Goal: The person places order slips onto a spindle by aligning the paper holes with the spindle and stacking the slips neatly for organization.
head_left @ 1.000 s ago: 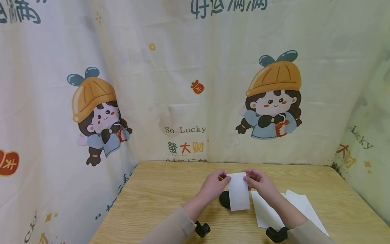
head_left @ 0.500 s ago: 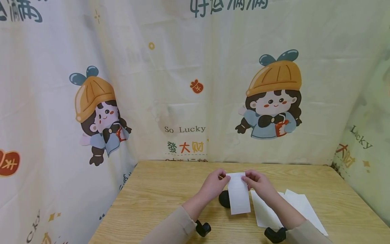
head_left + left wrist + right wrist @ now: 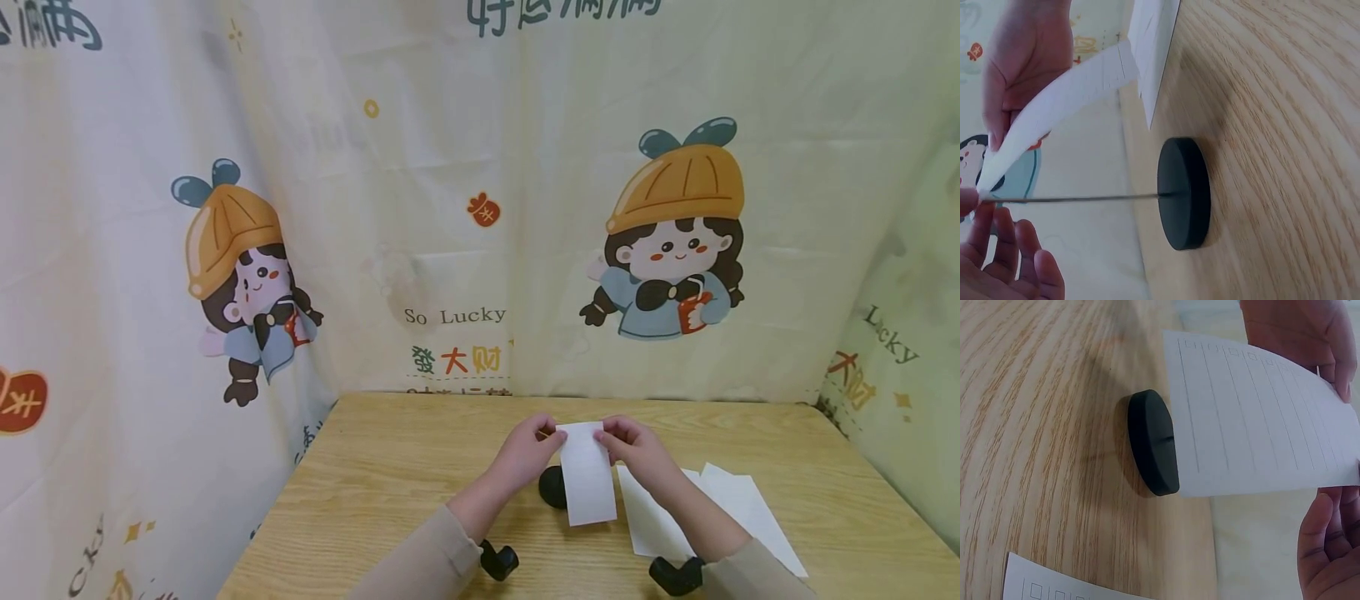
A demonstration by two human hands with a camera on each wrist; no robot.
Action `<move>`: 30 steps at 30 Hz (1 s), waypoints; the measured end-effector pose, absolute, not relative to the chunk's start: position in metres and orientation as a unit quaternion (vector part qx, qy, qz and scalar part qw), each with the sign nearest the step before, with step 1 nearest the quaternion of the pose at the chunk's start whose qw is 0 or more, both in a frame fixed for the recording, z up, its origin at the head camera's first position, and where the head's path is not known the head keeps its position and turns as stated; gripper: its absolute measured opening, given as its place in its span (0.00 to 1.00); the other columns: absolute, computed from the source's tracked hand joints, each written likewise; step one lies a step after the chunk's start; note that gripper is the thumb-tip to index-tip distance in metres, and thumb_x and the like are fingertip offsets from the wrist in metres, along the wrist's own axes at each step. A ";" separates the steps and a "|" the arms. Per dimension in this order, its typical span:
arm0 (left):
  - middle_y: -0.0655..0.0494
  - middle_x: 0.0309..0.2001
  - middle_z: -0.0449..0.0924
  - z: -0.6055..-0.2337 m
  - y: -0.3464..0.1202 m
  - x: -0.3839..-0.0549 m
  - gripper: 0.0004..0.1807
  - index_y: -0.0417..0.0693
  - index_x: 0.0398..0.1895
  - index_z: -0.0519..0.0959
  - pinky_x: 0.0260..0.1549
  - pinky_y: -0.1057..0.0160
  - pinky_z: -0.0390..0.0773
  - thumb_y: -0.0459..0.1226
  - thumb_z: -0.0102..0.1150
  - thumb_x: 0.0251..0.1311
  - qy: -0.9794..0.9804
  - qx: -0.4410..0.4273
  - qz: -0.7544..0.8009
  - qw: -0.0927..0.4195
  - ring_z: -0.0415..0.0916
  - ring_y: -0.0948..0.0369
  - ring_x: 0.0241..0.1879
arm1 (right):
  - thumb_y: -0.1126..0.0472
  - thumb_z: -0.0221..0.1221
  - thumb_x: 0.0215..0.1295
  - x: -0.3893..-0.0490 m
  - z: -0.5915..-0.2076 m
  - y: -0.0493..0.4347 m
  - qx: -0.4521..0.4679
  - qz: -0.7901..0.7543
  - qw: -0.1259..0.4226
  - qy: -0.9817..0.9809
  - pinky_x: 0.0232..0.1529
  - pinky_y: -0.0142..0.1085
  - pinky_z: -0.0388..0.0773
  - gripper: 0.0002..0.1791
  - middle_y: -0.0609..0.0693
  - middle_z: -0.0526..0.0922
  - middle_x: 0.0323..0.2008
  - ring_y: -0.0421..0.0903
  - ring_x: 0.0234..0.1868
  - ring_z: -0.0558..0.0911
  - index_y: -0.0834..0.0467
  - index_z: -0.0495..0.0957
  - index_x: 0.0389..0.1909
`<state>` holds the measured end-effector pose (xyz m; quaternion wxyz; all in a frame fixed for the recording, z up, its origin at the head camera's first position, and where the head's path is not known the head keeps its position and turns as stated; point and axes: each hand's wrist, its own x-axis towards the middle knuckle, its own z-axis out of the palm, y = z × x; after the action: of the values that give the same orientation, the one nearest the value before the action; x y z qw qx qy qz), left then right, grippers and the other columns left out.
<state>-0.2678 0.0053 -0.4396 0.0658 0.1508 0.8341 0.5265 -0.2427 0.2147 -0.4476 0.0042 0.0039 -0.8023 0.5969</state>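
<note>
White ruled paper sheet (image 3: 588,479), printed with a row of small boxes along one edge, is held gently bowed above the worktop (image 3: 405,467), partly hiding a black disc base (image 3: 551,488) with a thin rod (image 3: 1072,199). One upper corner is pinched by the left grip (image 3: 523,454), the other by the right grip (image 3: 639,450). Compared with a second ago, its lower edge is hung slightly lower.

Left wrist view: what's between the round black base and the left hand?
A thin upright rod, running from the round black base up to the left hand; left wrist view shows it.
</note>
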 end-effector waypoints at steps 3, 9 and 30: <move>0.63 0.39 0.79 -0.442 0.003 -0.269 0.09 0.55 0.39 0.79 0.38 0.56 0.75 0.49 0.59 0.68 0.829 0.156 0.534 0.063 0.75 0.61 0.39 | 0.57 0.60 0.71 -0.243 -0.448 0.215 0.005 0.598 0.004 -0.802 0.40 0.40 0.81 0.17 0.54 0.80 0.38 0.49 0.35 0.79 0.66 0.75 0.51; 0.63 0.40 0.79 -0.447 0.000 -0.272 0.09 0.54 0.41 0.80 0.42 0.57 0.75 0.47 0.59 0.68 0.822 0.160 0.543 0.058 0.75 0.63 0.41 | 0.56 0.60 0.71 -0.242 -0.448 0.215 0.005 0.597 0.001 -0.803 0.41 0.40 0.81 0.18 0.54 0.80 0.38 0.49 0.35 0.79 0.66 0.75 0.52; 0.64 0.38 0.79 -0.446 -0.001 -0.269 0.08 0.55 0.40 0.80 0.46 0.53 0.75 0.47 0.58 0.69 0.826 0.164 0.537 0.040 0.76 0.62 0.43 | 0.55 0.60 0.70 -0.241 -0.450 0.218 -0.009 0.594 0.004 -0.804 0.42 0.40 0.79 0.19 0.52 0.80 0.34 0.48 0.35 0.78 0.66 0.76 0.52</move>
<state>-0.2685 -0.0012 -0.4462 0.0396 0.1640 0.8263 0.5374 -0.2409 0.2177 -0.4498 0.0044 -0.0090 -0.8041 0.5945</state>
